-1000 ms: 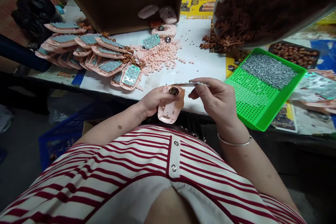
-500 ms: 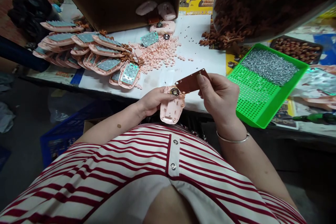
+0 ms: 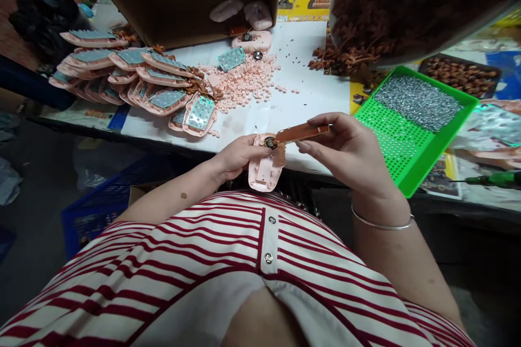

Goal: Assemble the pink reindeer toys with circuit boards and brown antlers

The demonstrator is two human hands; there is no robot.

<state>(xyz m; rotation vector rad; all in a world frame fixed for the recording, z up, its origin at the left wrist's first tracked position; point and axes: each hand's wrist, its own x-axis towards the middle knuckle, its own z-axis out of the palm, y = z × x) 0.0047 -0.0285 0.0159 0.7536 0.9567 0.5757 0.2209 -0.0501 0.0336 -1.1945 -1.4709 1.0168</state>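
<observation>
My left hand (image 3: 237, 156) is closed round the side of a pink plastic shell (image 3: 266, 171), its thumb lying across the inside. Near the shell's far end sits a round speaker (image 3: 269, 142), just beyond the thumb. A brown circuit board (image 3: 302, 132) is in my right hand (image 3: 352, 154), held by its right end between fingers and thumb. The board is tilted nearly edge-on, and its left end is close to the speaker. Whether wires join board and speaker is too small to tell.
Pink shells with boards (image 3: 150, 73) are stacked at the left, beside loose small pink parts (image 3: 248, 81). A cardboard box (image 3: 183, 0) stands behind. At the right are a green tray (image 3: 401, 160) with screws (image 3: 419, 100), a green-handled screwdriver (image 3: 488, 179) and a container of brown parts (image 3: 391, 5).
My right hand has turned the circuit board from broad face showing to almost edge-on, and the hand has shifted slightly right. My left hand and the shell have barely moved.
</observation>
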